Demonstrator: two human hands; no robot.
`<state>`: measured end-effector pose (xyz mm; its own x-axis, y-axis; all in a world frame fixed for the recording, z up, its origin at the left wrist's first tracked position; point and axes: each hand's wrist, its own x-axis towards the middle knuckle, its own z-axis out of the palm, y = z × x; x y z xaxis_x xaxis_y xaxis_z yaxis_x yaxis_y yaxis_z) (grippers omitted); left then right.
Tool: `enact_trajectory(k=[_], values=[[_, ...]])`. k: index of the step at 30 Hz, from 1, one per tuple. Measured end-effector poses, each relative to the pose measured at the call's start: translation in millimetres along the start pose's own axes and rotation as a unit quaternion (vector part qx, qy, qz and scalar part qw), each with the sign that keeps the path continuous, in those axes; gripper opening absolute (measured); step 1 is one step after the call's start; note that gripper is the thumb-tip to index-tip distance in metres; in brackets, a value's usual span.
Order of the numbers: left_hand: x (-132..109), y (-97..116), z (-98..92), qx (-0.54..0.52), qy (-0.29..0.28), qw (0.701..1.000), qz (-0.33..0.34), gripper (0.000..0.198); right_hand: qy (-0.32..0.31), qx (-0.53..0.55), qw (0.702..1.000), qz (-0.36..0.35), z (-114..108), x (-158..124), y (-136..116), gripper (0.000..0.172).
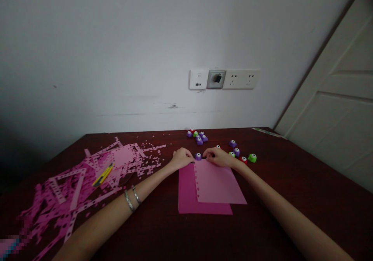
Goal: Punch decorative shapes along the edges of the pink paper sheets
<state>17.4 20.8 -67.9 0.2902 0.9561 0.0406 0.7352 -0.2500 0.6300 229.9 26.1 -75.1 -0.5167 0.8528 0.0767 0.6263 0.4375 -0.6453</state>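
A small purple paper punch sits at the far edge of a light pink sheet, which lies on a darker pink sheet. My left hand is curled just left of the punch, fingers closed at the paper's edge. My right hand is curled just right of it, fingers touching the punch. The light sheet has a row of punched holes along its left edge.
Several more punches, purple, green and red, lie behind the hands. A heap of punched pink strips and confetti with a yellow utility knife covers the dark wooden table at left. Wall sockets are ahead.
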Motion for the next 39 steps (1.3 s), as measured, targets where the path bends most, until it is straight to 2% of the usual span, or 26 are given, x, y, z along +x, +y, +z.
enact_trajectory(k=[9, 27, 36, 39], values=[[-0.2, 2.5, -0.3, 0.025, 0.0, 1.0, 0.007, 0.015, 0.037, -0.005, 0.999, 0.019, 5.8, 2.0, 2.3, 0.023], [3.0, -1.3, 0.1, 0.03, 0.015, 0.999, 0.011, 0.018, 0.066, -0.028, 0.997, 0.016, 5.5, 0.8, -5.1, 0.023], [7.1, -5.0, -1.9, -0.019, 0.029, 0.999, 0.0, 0.022, 0.082, -0.043, 0.996, 0.015, 3.4, -1.9, -17.8, 0.02], [12.2, -7.7, -5.0, -0.052, 0.035, 0.998, 0.022, 0.024, 0.114, -0.063, 0.991, 0.013, 0.2, -2.3, -20.9, 0.018]])
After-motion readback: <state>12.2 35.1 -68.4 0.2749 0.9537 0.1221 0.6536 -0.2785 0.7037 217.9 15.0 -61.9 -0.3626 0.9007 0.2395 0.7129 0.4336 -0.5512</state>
